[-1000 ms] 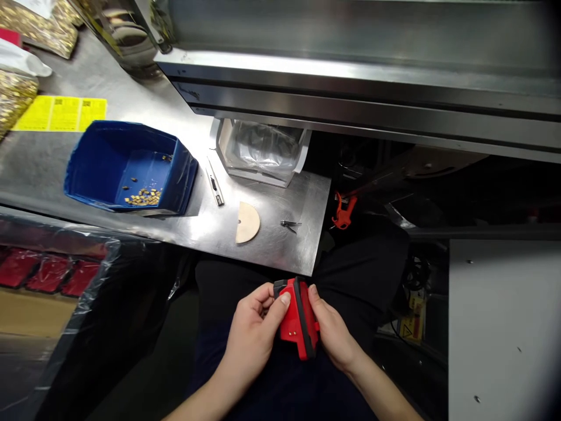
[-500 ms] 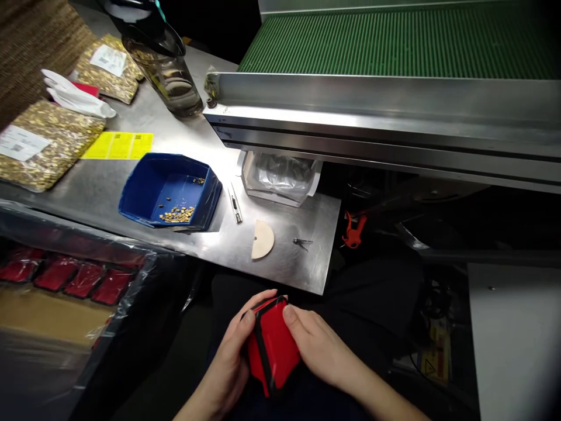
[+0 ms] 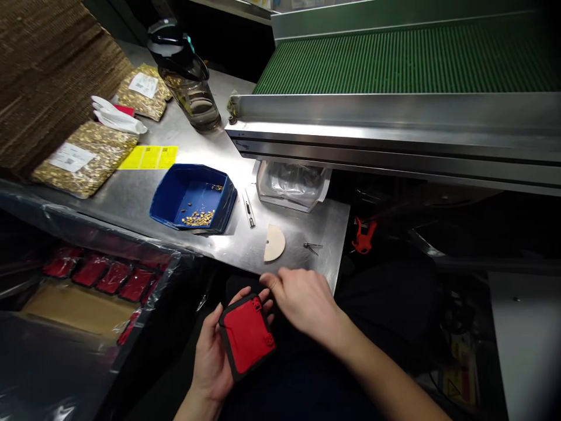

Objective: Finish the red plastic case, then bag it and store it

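I can read no words: white labels [image 3: 71, 156] on the bags [image 3: 109, 143] and yellow stickers [image 3: 148, 159] on the counter [image 3: 326, 225] carry print and code squares [image 3: 165, 149] too small for me; a dim yellow sign [image 3: 456, 386] shows a triangle.

One held case [image 3: 249, 336]; two labelled bags [image 3: 94, 153] [image 3: 139, 98]; one bottle [image 3: 193, 96].

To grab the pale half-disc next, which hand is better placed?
Likely the right hand: it is nearer the half-disc with nothing showing in it; the left hand holds the red case.
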`<action>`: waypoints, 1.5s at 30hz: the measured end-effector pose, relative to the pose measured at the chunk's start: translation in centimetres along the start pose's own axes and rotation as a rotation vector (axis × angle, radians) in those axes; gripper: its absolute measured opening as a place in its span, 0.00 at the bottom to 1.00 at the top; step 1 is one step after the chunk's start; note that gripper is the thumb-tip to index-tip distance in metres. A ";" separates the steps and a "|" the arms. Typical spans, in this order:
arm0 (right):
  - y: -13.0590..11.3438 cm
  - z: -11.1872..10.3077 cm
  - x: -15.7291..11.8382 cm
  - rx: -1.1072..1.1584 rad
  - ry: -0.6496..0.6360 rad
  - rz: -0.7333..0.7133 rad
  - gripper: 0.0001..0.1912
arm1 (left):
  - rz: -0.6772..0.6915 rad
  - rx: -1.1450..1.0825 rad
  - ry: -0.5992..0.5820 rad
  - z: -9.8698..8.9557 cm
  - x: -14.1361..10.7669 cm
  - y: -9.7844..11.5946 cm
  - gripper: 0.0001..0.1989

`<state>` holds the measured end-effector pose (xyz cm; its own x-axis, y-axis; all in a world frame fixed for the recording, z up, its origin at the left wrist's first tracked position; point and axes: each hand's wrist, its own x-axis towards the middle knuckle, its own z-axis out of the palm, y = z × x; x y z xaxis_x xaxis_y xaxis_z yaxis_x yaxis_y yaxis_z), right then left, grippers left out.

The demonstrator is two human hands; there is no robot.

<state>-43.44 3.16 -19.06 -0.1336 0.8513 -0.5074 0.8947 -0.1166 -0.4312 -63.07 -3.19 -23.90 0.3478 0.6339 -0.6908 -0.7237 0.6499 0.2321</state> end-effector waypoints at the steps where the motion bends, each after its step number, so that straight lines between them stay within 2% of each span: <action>1: 0.4 0.2 0.8 0.024 0.080 0.064 0.33 | 0.017 0.029 -0.035 -0.5 0.0 0.0 0.22; 3: 1.0 0.7 2.6 0.048 0.232 0.156 0.24 | 0.019 0.066 -0.088 -1.2 0.1 -0.2 0.26; 5: 0.9 1.3 4.5 0.034 0.320 0.191 0.21 | -0.026 0.064 -0.108 -1.6 0.2 -0.4 0.31; 9: 0.3 2.8 7.5 0.061 0.323 0.199 0.27 | -0.148 0.020 -0.077 -1.5 0.6 -1.2 0.34; 11: 0.5 3.3 8.1 0.111 0.302 0.194 0.28 | -0.164 0.049 -0.051 -1.6 0.7 -1.7 0.32; 13: 1.3 3.6 8.0 0.181 0.277 0.160 0.25 | -0.167 0.088 -0.030 -1.7 0.9 -2.2 0.30; 17: 3.8 3.4 5.6 0.352 0.260 0.041 0.12 | -0.173 0.126 -0.011 -1.8 1.4 -2.6 0.32; 19: 5.1 3.0 3.8 0.439 0.253 -0.017 0.13 | -0.178 0.130 0.004 -1.7 1.5 -2.6 0.33; 21: 6.4 2.9 2.1 0.548 0.189 -0.056 0.15 | -0.187 0.131 0.028 -1.5 1.7 -2.5 0.34; 24: 8.2 3.5 0.5 0.617 0.096 -0.005 0.13 | -0.207 0.137 0.053 -1.2 1.9 -2.2 0.34; 26: 9.0 3.9 -0.1 0.586 0.096 0.058 0.11 | -0.215 0.142 0.055 -1.1 1.9 -2.1 0.34; 29: 9.1 4.1 -1.2 0.604 0.073 0.055 0.09 | -0.217 0.154 0.046 -0.9 1.9 -2.0 0.33; 34: 8.0 2.8 -4.3 0.896 -0.078 -0.021 0.08 | -0.224 0.162 0.097 -0.2 2.0 -2.0 0.31; 39: 7.2 1.2 -7.9 0.758 -0.109 -0.201 0.10 | -0.266 0.187 0.174 2.4 1.3 -1.3 0.29; 45: 7.4 -1.3 -11.6 0.650 -0.087 -0.349 0.09 | -0.432 0.094 -0.029 6.5 -2.4 -1.4 0.34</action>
<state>-34.69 -6.93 -15.34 -0.4218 0.8536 -0.3056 0.3649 -0.1488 -0.9191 -59.02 -2.87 -18.11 0.6242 0.3067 -0.7186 -0.4512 0.8924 -0.0111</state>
